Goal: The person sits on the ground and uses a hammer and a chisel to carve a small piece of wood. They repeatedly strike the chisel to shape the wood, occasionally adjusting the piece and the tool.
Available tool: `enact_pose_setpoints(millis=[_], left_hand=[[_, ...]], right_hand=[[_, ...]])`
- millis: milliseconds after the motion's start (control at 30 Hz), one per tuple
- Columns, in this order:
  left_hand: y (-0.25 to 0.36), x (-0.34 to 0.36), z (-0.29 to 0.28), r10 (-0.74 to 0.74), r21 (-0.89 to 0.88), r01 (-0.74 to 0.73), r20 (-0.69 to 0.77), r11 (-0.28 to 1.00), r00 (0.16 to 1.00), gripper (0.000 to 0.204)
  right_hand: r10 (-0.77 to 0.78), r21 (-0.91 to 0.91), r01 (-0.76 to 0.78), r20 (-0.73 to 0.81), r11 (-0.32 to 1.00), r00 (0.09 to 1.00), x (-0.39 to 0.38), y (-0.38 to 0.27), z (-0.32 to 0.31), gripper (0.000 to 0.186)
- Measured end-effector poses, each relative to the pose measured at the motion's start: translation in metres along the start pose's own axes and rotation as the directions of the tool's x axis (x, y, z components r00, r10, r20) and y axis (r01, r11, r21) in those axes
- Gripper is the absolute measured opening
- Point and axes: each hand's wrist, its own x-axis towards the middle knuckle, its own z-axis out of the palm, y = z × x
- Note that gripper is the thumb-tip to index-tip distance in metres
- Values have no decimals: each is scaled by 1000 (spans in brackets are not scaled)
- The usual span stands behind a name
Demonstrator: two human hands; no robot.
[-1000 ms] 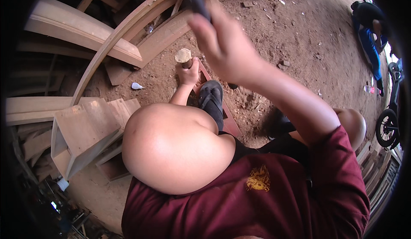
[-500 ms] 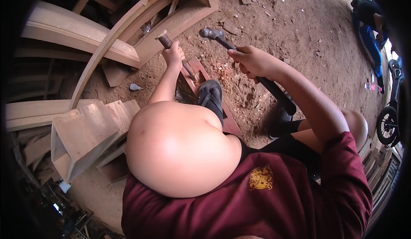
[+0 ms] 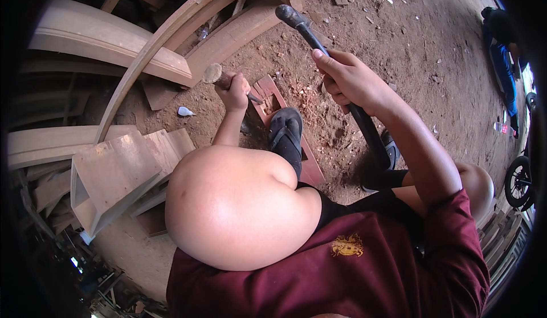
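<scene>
Head view, looking down: a person in a dark red shirt is squatting on a dirt floor (image 3: 433,50) and working on a reddish wooden board (image 3: 288,130) that is lying flat on the ground in front of them.

The right hand (image 3: 350,81) is closed around the dark handle of one hammer (image 3: 330,61), and the hammer is now lifted higher than half a second ago, its metal head (image 3: 288,15) raised well above and apart from the work. That suggests one blow is finished and the arm is drawing back for another, so the cutting is probably in mid-course.

The left hand (image 3: 235,87) is gripping one chisel (image 3: 225,78) by its wooden handle, with the rounded butt pointing up and to the left. The blade is slanting down to the board, where a small notch is showing beside scattered wood chips (image 3: 310,98). The chisel is staying where it was a moment ago.

One foot in a dark sandal (image 3: 285,135) is pressing on the board, pinning it. A second sandal (image 3: 390,147) is resting near the right forearm.

To the left, several curved and straight pale timber pieces (image 3: 108,36) are lying stacked, too overlapped to count. One small white scrap (image 3: 185,111) is lying on the dirt.
</scene>
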Motion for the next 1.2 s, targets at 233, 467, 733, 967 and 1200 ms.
enact_pose_setpoints(millis=[233,467,733,967,1200], left_hand=[[-4,-9,1,161,24,-165,134,986,978,21],[-10,-8,0,144,57,-160,222,985,964,19],[-18,-3,9,221,338,-302,257,891,941,19],[-16,-13,19,284,506,-367,237,780,929,25],[-25,-11,10,281,603,-360,226,712,933,23]], right_hand=[[-72,-92,73,17,993,997,-10,-5,8,43],[-69,-74,73,60,995,996,-16,-10,17,44],[-136,-132,141,50,981,989,-20,-9,21,42],[-769,-294,742,36,602,638,-63,-84,32,40],[-406,-840,309,119,446,906,4,-32,78,39]])
